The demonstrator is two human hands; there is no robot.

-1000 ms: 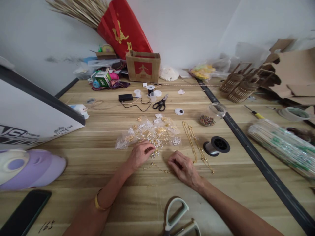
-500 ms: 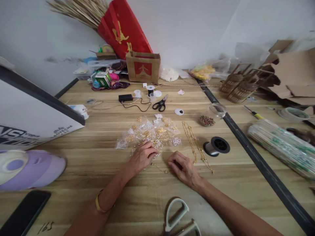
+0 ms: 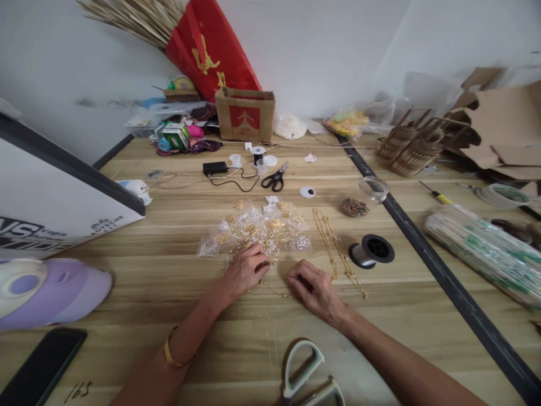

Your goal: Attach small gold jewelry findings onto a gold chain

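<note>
My left hand (image 3: 246, 267) rests at the near edge of a pile of small bags and loose gold and silver findings (image 3: 264, 225), its fingers pressed together; whatever they pinch is too small to name. My right hand (image 3: 311, 286) lies on the table to the right with curled fingers, and anything inside them is hidden. Between and just below the hands lies a thin gold chain (image 3: 274, 290). A shorter piece of chain (image 3: 261, 321) is nearer to me. Long gold chains (image 3: 332, 242) stretch out beyond my right hand.
Right of the chains are a wire spool (image 3: 372, 251) and a jar of beads (image 3: 357, 206). Black scissors (image 3: 274, 178) lie behind the pile; pale-handled scissors (image 3: 304, 369) are at the near edge. A phone (image 3: 44, 366) and purple object (image 3: 59, 290) sit left.
</note>
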